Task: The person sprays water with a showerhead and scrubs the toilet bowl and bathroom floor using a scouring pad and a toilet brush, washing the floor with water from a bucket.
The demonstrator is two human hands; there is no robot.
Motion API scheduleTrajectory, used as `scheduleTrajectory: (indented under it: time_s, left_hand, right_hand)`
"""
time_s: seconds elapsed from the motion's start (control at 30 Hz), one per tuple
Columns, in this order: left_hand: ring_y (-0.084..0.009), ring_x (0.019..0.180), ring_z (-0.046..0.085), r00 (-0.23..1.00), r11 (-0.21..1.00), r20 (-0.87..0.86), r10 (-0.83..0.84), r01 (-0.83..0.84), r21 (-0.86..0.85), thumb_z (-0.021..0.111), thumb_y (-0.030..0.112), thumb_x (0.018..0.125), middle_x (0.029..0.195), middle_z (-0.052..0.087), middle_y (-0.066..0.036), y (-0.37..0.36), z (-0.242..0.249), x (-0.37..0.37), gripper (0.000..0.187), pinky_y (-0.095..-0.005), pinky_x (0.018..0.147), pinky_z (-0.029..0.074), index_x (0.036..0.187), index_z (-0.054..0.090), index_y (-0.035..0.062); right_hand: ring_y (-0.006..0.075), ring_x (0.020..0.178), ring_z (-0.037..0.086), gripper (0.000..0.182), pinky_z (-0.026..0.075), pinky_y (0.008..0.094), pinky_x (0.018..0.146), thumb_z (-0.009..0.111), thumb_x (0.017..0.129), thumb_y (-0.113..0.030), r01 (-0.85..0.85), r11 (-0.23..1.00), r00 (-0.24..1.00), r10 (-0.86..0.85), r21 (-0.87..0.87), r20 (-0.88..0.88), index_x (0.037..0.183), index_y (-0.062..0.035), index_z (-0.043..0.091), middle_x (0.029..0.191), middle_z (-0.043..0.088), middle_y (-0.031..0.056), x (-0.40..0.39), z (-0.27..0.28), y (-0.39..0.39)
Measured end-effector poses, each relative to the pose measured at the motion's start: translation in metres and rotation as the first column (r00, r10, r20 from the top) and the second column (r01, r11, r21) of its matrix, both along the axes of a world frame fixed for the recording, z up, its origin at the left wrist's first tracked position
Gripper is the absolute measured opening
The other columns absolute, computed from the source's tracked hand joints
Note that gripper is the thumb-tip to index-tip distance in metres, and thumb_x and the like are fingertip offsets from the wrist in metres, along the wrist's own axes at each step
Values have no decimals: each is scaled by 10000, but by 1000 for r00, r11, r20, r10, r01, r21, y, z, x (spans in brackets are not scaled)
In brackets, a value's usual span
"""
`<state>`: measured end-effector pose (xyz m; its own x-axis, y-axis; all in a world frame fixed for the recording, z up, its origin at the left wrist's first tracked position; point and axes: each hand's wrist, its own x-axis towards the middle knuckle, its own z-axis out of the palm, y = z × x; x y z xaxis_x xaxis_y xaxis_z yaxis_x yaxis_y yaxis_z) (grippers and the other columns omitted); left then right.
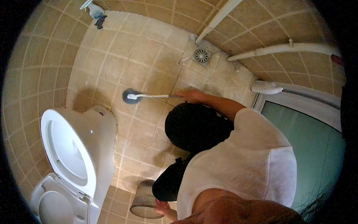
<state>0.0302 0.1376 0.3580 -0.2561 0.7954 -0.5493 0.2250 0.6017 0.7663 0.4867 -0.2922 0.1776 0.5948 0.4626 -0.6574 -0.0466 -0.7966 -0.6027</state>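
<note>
My right hand (192,96) is closed around the grey grip of a toilet brush (153,96). The brush lies level over the floor tiles, its round grey bristle head (131,96) pointing left, close to or touching the floor. Low in the view, my left hand (163,208) has its fingers at the rim of a translucent, ribbed waste bin (143,199) and appears to grip it. The bin is tilted. To the left stands a white toilet (76,149) with its lid (56,207) raised and the seat down.
A round floor drain (201,56) sits by the far wall, near white pipes (283,48). A spray bottle (95,10) and a dark cloth (100,22) are at the back left corner. A white bottle (265,88) lies near the door frame (313,108) on the right.
</note>
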Motion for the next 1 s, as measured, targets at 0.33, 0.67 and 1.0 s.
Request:
scheduleTrajectory:
  time_s: [0.33, 0.67, 1.0]
  left_hand:
    - [-257, 1026, 452, 287, -14, -779, -557, 935, 355, 416, 276, 870, 1099, 474, -170, 16, 139, 295, 373, -369, 854, 382, 1128, 456, 10]
    - [-271, 1111, 405, 133, -235, -795, -592, 915, 328, 354, 319, 895, 1216, 420, -157, 19, 112, 430, 456, -342, 926, 330, 1196, 391, -22]
    - [-144, 609, 393, -42, -50, -683, -729, 999, -8, 355, 406, 879, 790, 486, -41, 46, 109, 434, 517, -266, 547, 350, 1105, 490, -38]
  right_hand:
    - [329, 986, 480, 375, 398, 395, 832, 420, 828, -183, -9, 996, 985, 24, -88, 169, 1190, -88, 392, 1112, 475, 178, -13, 49, -66]
    - [408, 793, 520, 285, 407, 461, 679, 337, 880, -305, 743, 619, 668, -663, -254, 340, 988, -55, 421, 860, 545, 251, -86, 48, -206]
    - [383, 853, 517, 310, 435, 435, 692, 318, 887, -227, 216, 791, 949, -32, -572, 314, 1103, -21, 401, 918, 520, 229, -169, 61, -217]
